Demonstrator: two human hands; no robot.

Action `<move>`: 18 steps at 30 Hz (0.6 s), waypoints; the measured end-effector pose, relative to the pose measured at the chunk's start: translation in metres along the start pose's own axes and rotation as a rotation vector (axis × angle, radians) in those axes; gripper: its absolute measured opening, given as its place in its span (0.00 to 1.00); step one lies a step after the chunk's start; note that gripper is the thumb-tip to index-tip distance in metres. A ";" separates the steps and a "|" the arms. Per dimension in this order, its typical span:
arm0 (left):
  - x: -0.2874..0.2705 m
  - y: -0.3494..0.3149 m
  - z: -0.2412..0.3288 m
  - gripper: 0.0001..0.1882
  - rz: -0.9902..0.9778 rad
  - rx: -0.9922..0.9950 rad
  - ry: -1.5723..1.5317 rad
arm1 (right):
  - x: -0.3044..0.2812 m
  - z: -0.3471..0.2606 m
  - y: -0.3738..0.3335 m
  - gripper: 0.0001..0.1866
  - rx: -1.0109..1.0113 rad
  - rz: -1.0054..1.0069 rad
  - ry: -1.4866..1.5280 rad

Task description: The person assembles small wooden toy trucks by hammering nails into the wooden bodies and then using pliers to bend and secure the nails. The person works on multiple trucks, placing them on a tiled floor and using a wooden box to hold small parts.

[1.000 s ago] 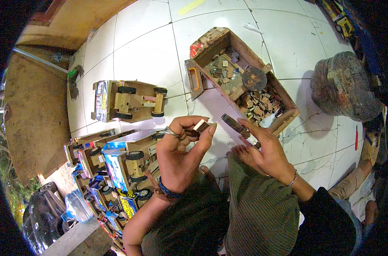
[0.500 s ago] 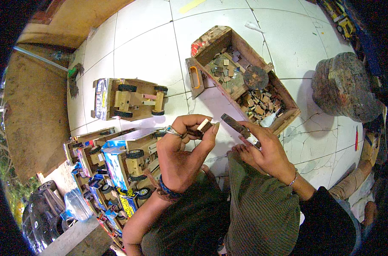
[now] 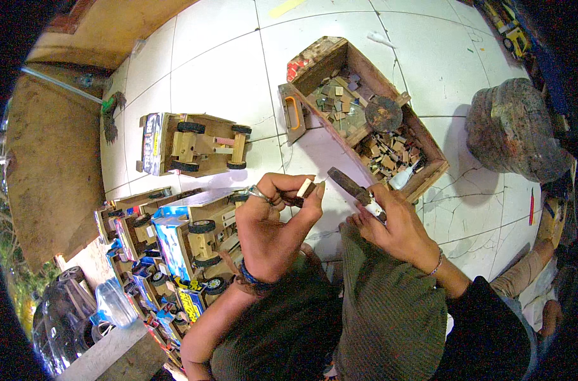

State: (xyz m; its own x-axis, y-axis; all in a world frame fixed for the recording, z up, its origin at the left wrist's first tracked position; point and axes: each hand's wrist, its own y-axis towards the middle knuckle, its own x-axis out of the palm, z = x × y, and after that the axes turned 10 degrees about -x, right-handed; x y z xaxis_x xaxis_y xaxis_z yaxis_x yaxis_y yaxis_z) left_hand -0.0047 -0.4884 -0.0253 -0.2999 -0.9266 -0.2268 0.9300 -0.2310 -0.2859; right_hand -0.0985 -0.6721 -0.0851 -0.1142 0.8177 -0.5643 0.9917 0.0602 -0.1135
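My left hand (image 3: 273, 222) is closed, pinching a small wooden block (image 3: 306, 188) with a pale face and a brown side between thumb and fingers. Just to the right, my right hand (image 3: 395, 222) grips a tool with a dark, flat, blunt-ended bar (image 3: 347, 184) and a white part near the fingers; its exact kind is unclear. The bar's tip points toward the block, with a small gap between them. Beyond both hands lies a wooden box (image 3: 436, 166) of small wood pieces, with a white bottle (image 3: 401, 178) and a dark round disc (image 3: 383, 114) in it.
An orange-handled saw (image 3: 293, 113) leans against the box's left side. A wooden toy truck (image 3: 197, 145) lies at left, wheels showing, and several more toy trucks (image 3: 174, 244) crowd nearer. At right stand a dark stump-like block (image 3: 512, 130) and a red pen-like stick (image 3: 531, 206).
Both hands keep their grips. The bar in my right hand has shifted very slightly left; the whole view has moved a little.
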 end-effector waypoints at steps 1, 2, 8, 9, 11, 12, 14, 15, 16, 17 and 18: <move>0.002 -0.002 0.001 0.09 0.009 -0.004 -0.004 | 0.000 0.000 0.000 0.19 -0.013 0.030 -0.082; 0.004 -0.004 0.002 0.09 0.017 -0.009 -0.007 | 0.000 0.000 -0.001 0.20 -0.025 0.059 -0.162; 0.011 -0.002 0.008 0.09 0.076 0.035 -0.040 | -0.002 0.002 -0.001 0.32 -0.080 0.163 -0.345; 0.011 0.002 0.008 0.09 0.099 0.071 0.018 | -0.003 0.002 0.000 0.33 -0.098 0.176 -0.309; 0.004 0.007 0.009 0.10 0.201 0.294 0.276 | -0.010 0.000 0.001 0.38 -0.117 0.158 -0.223; -0.001 0.009 0.009 0.10 0.247 0.391 0.412 | -0.014 -0.001 0.001 0.33 -0.152 0.173 -0.203; -0.014 0.012 0.011 0.13 0.259 0.533 0.549 | -0.023 -0.006 0.002 0.24 -0.218 0.206 -0.152; -0.019 0.013 0.011 0.14 0.255 0.586 0.578 | -0.037 -0.008 -0.003 0.21 -0.016 -0.008 0.047; -0.022 0.013 0.012 0.15 0.246 0.640 0.606 | -0.047 -0.009 -0.003 0.20 0.009 -0.110 0.115; -0.025 0.013 0.012 0.17 0.223 0.634 0.589 | -0.057 -0.008 0.001 0.19 0.042 -0.207 0.204; -0.025 0.015 0.012 0.17 0.214 0.680 0.594 | -0.066 -0.005 0.007 0.19 0.060 -0.302 0.271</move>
State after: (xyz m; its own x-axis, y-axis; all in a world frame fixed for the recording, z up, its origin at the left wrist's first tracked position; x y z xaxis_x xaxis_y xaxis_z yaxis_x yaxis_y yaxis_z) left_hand 0.0190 -0.4720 -0.0124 0.0080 -0.7090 -0.7052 0.8464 -0.3707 0.3823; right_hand -0.0840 -0.7228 -0.0442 -0.3725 0.8899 -0.2634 0.9098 0.2941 -0.2929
